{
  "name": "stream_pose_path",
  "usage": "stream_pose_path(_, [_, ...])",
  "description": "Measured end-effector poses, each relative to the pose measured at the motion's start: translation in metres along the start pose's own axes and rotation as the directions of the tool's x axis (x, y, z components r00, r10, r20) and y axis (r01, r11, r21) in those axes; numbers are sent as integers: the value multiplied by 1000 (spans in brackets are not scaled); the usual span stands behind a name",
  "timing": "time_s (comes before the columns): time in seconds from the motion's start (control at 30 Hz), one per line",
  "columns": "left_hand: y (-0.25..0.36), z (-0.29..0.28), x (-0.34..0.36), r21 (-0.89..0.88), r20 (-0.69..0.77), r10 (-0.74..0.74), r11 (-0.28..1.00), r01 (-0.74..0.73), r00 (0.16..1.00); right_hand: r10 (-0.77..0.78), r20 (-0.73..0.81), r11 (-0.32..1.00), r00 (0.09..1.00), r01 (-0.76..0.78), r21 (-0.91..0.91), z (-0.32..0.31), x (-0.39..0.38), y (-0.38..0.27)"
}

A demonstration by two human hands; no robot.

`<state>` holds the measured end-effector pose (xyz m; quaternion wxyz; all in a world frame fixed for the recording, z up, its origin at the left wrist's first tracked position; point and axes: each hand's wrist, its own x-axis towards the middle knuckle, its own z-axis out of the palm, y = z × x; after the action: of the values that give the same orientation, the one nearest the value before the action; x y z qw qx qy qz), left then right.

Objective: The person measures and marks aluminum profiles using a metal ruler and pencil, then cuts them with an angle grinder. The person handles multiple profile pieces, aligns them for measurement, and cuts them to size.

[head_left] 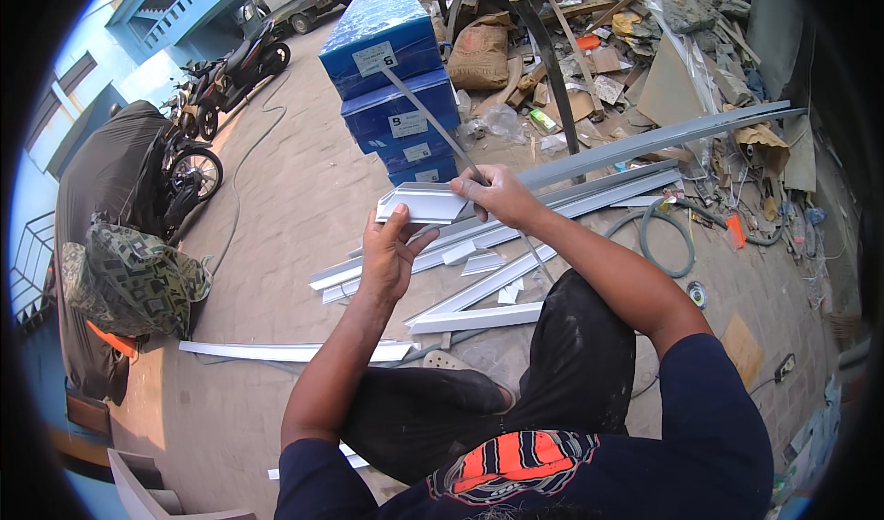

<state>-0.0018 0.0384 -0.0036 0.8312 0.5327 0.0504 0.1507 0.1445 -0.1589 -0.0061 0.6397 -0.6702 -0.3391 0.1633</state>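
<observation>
My left hand (390, 255) is closed on one end of a short white channel piece (422, 205), its thumb pressed on the face. The piece is held up in front of me, its ends cut at a slant. At its right end my right hand (502, 198) is closed around a long thin grey rod (425, 113). The rod runs from in front of the blue boxes down past my fingers toward my knee. Whether the rod touches the white piece is hidden by my fingers. Below my hands lie long white profiles (599, 204) and short offcuts (483, 263).
Stacked long blue boxes (396, 96) stand ahead. A rubble heap with a brown sack (479, 52) fills the far right. A hose (665, 269) coils at right, near a tape roll (697, 293). Motorbikes (244, 69) and a covered vehicle (110, 170) stand left.
</observation>
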Motion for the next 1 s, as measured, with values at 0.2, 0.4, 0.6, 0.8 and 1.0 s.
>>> stream_pose_path(0.2, [13,-7,2,127,-21,50,991,-47,999,-140,-64,940,988,112,-322,-1,-9,-21])
stream_pose_path(0.4, [26,-27,1,1,-102,73,997,-73,992,-211,-45,834,976,156,-530,-9,-13,-21])
stream_pose_path(0.6, [28,-25,-3,-63,-87,108,991,-114,990,-290,-72,791,954,197,-579,-2,-12,-15])
stream_pose_path(0.8, [33,-28,-6,-129,-164,78,987,-100,983,-302,-29,744,953,216,-633,-6,-15,-20])
stream_pose_path(1.0, [34,-46,-3,-139,-146,85,985,-105,986,-308,-39,764,951,222,-606,-1,-13,-22])
